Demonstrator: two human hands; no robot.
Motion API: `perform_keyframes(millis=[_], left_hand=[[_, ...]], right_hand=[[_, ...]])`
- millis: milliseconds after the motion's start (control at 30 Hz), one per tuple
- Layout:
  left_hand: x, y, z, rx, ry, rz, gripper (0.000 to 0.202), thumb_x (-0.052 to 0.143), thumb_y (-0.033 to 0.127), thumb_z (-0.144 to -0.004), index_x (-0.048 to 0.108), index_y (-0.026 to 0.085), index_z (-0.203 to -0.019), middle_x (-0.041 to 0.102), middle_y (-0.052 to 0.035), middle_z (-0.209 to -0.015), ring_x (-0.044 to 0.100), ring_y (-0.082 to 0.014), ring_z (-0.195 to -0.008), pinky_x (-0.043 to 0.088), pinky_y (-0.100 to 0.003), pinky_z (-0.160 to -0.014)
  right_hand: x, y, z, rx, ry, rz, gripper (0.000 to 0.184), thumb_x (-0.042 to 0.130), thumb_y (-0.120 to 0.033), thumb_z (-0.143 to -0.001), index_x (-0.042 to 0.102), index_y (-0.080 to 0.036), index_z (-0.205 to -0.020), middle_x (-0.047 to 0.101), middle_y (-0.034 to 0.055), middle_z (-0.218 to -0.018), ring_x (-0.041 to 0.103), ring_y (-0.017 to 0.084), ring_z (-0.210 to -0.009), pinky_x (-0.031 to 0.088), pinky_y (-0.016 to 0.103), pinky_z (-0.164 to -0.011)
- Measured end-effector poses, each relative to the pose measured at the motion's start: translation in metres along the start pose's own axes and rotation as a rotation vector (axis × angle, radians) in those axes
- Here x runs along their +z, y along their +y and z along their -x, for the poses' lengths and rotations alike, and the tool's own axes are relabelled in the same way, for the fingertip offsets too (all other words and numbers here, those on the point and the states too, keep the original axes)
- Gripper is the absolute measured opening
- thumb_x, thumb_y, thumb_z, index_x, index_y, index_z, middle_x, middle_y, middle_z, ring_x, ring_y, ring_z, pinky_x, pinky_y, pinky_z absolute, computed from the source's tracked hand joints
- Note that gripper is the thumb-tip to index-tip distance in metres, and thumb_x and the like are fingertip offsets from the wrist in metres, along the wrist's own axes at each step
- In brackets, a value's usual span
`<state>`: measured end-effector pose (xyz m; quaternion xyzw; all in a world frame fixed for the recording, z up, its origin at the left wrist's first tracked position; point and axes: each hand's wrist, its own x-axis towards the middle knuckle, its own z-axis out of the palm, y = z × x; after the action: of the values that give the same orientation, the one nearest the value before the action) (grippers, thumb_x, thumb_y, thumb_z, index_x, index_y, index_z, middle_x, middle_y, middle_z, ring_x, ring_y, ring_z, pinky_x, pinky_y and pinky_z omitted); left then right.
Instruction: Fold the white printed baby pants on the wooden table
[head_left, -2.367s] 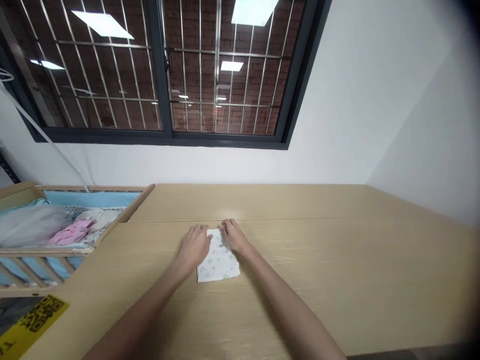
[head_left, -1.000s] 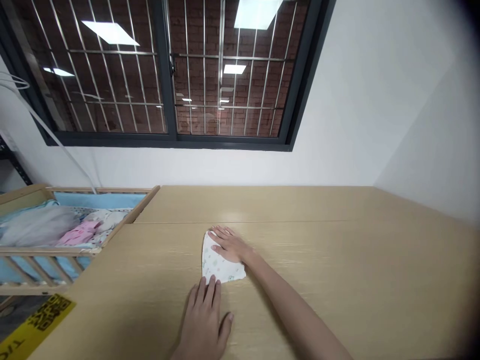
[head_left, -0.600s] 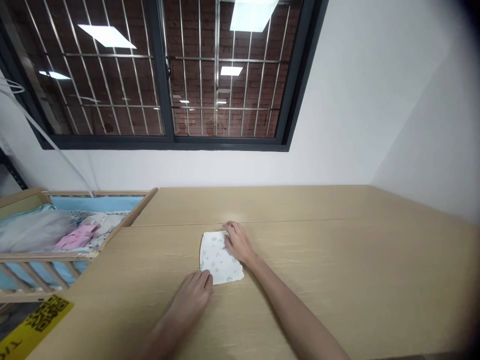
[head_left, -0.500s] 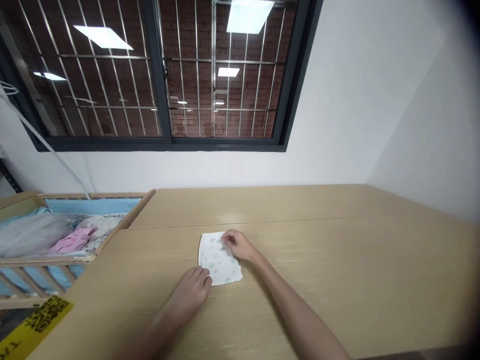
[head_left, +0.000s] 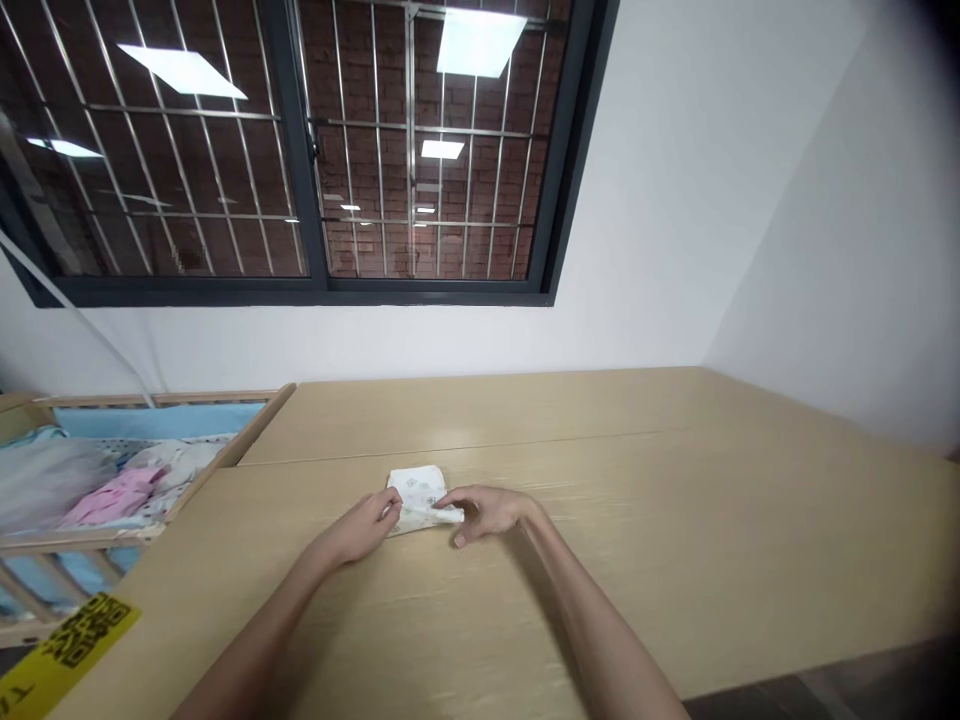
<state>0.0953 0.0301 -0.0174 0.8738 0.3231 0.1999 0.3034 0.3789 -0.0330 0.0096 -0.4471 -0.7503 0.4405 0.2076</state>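
A small white cloth [head_left: 417, 487] with a faint green and grey print lies folded on the wooden tabletop. Its near part is turned over into a raised fold. My left hand [head_left: 367, 525] has its fingers closed on the cloth's left edge. At the right side, my right hand [head_left: 486, 512] reaches over the fold, index finger touching the cloth and thumb spread apart below it. The fold partly hides behind the right fingers.
A wooden crib [head_left: 255, 425] with blue lining stands to the left, holding a pink cloth [head_left: 120, 493] and other bedding. A yellow label [head_left: 75, 645] with a printed code sits at the table's left edge. Behind are a white wall [head_left: 645, 220] and a barred window.
The cloth, spread flatter before, is now folded smaller toward the far side. Both hands have shifted, and my right hand has moved from the far edge to the near right, its fingers opening.
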Motion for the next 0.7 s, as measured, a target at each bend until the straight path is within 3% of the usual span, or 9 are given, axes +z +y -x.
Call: perform_keyframes(millis=[100,233,367,467,600,700], left_hand=[[-0.001,-0.008,0.000,-0.009,0.014,0.144,0.041,0.039,0.056,-0.098,0.060,0.020,-0.098,0.066,-0.0048,-0.097,0.061,-0.0204,-0.087,0.047,-0.031,-0.077],[0.006,-0.023,0.000,-0.013,0.009,0.321,0.055,0.065,0.061,-0.083,0.057,0.019,-0.117,0.070,-0.0074,-0.108,0.066,-0.0222,-0.092,0.052,-0.030,-0.076],[0.018,-0.038,-0.014,-0.065,0.167,0.386,0.064,0.059,0.059,-0.085,0.043,0.016,-0.129,0.072,-0.0095,-0.102,0.069,-0.0224,-0.091,0.053,-0.032,-0.076],[0.022,-0.045,-0.029,-0.122,0.305,0.352,0.066,0.055,0.053,-0.089,0.032,0.015,-0.137,0.070,-0.0044,-0.088,0.068,-0.0204,-0.080,0.052,-0.031,-0.071],[0.022,-0.051,-0.043,-0.193,0.373,0.246,0.048,0.062,0.041,-0.088,0.047,0.019,-0.127,0.069,-0.0006,-0.082,0.068,-0.0184,-0.075,0.050,-0.029,-0.070],[0.027,-0.054,-0.045,-0.245,0.400,0.150,0.026,0.063,0.029,-0.087,0.056,0.020,-0.110,0.068,0.0001,-0.082,0.067,-0.0164,-0.076,0.048,-0.027,-0.072]], right_hand=[[0.002,0.002,-0.008,-0.044,0.024,-0.078,0.048,0.066,-0.057,-0.086,0.073,-0.018,-0.114,0.071,0.0082,-0.117,0.064,0.025,-0.107,0.048,0.036,-0.097],[0.009,0.011,-0.023,-0.068,0.210,-0.140,0.051,0.058,-0.062,-0.089,0.071,-0.015,-0.107,0.072,0.0096,-0.112,0.065,0.026,-0.099,0.049,0.039,-0.094],[0.019,0.022,-0.036,-0.061,0.386,-0.106,0.048,0.052,-0.056,-0.094,0.066,-0.015,-0.114,0.070,0.0115,-0.119,0.064,0.026,-0.105,0.049,0.038,-0.094],[0.026,0.031,-0.046,-0.009,0.576,-0.018,0.038,0.050,-0.047,-0.095,0.064,-0.016,-0.113,0.071,0.0111,-0.113,0.065,0.024,-0.098,0.050,0.036,-0.087],[0.033,0.046,-0.059,0.160,0.800,0.043,0.027,0.057,-0.037,-0.090,0.058,-0.015,-0.106,0.069,0.0083,-0.094,0.064,0.021,-0.082,0.049,0.031,-0.073],[0.034,0.054,-0.065,0.203,0.862,0.058,0.025,0.062,-0.033,-0.086,0.055,-0.016,-0.104,0.067,0.0064,-0.090,0.063,0.020,-0.080,0.047,0.030,-0.071]])
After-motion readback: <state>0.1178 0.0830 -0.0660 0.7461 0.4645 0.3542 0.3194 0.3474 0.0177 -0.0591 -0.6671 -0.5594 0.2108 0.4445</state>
